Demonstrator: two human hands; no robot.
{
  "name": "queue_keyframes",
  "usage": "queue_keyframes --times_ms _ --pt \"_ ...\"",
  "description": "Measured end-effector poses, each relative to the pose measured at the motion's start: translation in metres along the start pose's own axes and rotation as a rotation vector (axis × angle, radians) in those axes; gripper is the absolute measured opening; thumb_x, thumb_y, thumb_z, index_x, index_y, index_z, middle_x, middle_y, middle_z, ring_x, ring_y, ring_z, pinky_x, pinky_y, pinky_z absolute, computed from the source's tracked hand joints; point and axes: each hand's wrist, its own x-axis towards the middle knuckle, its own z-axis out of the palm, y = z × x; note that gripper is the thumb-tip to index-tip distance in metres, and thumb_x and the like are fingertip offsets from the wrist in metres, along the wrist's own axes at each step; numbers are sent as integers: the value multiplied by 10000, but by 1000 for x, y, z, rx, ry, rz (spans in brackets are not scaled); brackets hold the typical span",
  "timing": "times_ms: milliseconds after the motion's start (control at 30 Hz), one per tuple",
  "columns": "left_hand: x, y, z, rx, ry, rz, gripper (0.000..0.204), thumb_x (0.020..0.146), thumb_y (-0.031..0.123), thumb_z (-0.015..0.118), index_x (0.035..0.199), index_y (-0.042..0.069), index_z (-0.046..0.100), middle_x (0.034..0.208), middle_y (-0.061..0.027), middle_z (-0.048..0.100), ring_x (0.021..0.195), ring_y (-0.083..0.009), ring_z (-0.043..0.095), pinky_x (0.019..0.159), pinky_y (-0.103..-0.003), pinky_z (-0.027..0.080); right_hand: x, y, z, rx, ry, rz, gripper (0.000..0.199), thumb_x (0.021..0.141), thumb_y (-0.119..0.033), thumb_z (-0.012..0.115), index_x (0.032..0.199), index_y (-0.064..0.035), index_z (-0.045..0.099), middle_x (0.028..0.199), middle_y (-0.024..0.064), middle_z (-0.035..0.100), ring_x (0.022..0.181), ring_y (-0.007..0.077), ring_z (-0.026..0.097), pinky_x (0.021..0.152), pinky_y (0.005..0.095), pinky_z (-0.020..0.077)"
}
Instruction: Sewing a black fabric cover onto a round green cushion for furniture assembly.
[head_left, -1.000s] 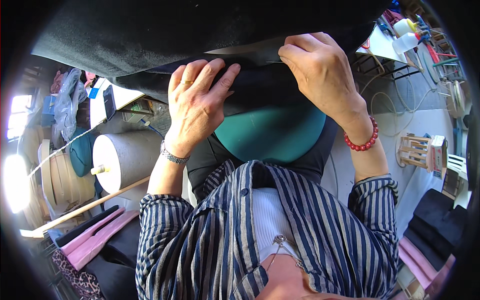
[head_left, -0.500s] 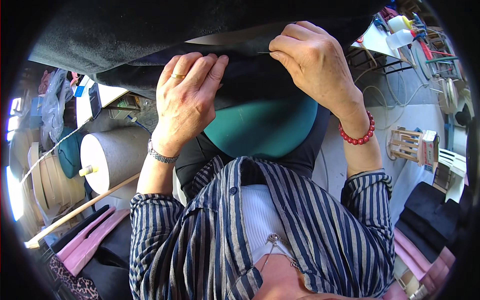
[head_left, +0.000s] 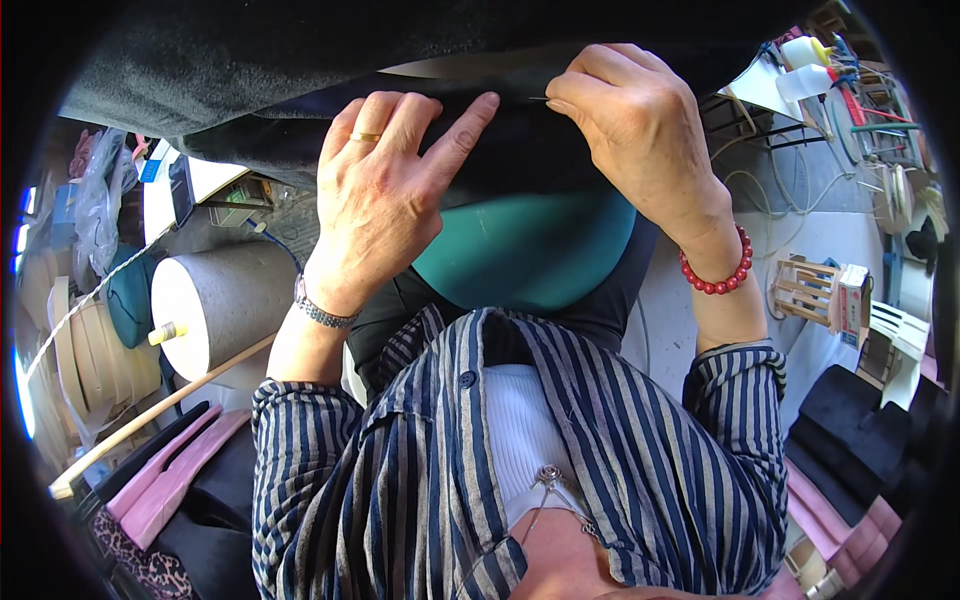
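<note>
Dark black plush fabric hangs in a large piece across the top of the view, with a pale gap showing between its folds. My left hand rests at the fabric's lower edge. Its index finger points out to the right over the cloth, while the other fingers bend onto the fabric; the thumb is hidden. My right hand pinches a thin needle between thumb and fingertips, its tip directed left toward my left index finger. Any thread is too fine to make out. Below the hands lies a green rounded surface, between my legs.
A big grey cylinder and a wooden pole stand at the left. Pink and black pieces lie at the lower left. On the right are a small wooden rack, cables on the floor and a table with plastic bottles.
My left index finger has lifted and stretched out to the right, away from the other fingers. My right hand has shifted slightly right, still pinching the needle.
</note>
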Motion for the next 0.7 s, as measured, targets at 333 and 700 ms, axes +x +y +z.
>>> queue_keyframes --times_ms 333,700 --pt "3 7 -3 -117 15 -60 521 683 38 634 1171 221 645 901 -44 517 886 -206 497 831 -348 407 -2 -1 0 -147 -79 16 54 717 -65 619 771 -68 620 728 68 582 801 222 607 732 344 479" --pt "4 15 4 -74 59 -41 558 620 25 616 1158 170 639 1071 -31 557 998 -209 506 891 -358 387 -37 31 -51 -101 -65 83 34 780 25 609 804 1 604 774 111 597 701 257 594 640 325 480"
